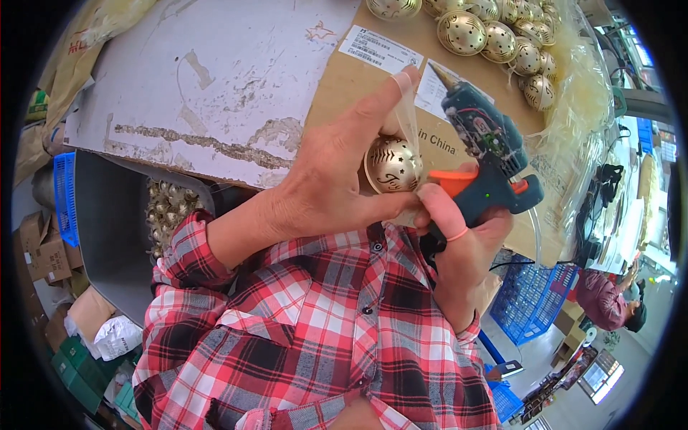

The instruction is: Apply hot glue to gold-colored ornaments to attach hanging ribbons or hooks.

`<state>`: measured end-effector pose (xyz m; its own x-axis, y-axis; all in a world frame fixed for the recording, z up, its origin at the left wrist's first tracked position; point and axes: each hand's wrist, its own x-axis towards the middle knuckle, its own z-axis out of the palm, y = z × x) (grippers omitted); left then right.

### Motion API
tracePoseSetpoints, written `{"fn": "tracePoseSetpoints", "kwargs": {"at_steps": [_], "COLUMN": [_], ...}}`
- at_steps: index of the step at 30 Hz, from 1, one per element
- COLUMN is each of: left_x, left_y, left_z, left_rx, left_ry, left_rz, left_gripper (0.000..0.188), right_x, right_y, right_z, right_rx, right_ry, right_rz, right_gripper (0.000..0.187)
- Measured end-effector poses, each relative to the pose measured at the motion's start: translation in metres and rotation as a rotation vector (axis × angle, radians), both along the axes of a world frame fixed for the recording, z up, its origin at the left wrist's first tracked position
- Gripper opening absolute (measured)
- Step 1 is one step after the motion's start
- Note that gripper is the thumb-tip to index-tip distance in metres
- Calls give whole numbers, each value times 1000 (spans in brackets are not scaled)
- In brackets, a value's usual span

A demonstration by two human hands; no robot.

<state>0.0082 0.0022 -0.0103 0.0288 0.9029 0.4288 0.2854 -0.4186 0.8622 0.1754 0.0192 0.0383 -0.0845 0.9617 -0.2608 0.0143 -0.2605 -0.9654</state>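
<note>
Cradling a gold bell mid-frame, my half-curled left hand, with my right hand closed around a glue gun.

Your left hand holds a gold ball, with a sheer ribbon at its index fingertip. Your right hand grips a dark glue gun, nozzle angled up-left. Similar balls cluster at upper right.

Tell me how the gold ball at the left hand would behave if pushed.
The gold ball would probably roll, given its rounded body, though its raised edge might cause wobble. Its glossy, metal-looking surface suggests something stiff and perhaps slippery. If its dark stars are cut through, it may be hollow and light for its size.
</note>
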Motion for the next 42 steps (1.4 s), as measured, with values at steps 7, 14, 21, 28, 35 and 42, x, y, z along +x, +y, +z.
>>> {"fn": "tracePoseSetpoints", "kwargs": {"at_steps": [7,14,21,28,35,42], "left_x": [-4,-19,-30,-30,-30,-31], "left_y": [0,-1,0,1,0,1], "left_z": [-1,7,4,4,-4,1], "left_rx": [-63,-172,-269,-318,-220,-284], "left_ry": [-18,-75,-149,-183,-147,-180], "left_rz": [-30,-115,-105,-129,-97,-114], "left_gripper": [106,109,116,120,120,120], "right_x": [-1,-6,32,50,44,46], "right_y": [13,12,-14,-17,-15,-13], "right_z": [-10,-19,-7,-9,-12,-11], "right_rx": [143,368,89,80,26,-3], "right_ry": [-26,-214,-9,36,1,-8], "right_rz": [-71,50,113,249,223,233], "right_gripper": [39,42,44,40,40,38]}}
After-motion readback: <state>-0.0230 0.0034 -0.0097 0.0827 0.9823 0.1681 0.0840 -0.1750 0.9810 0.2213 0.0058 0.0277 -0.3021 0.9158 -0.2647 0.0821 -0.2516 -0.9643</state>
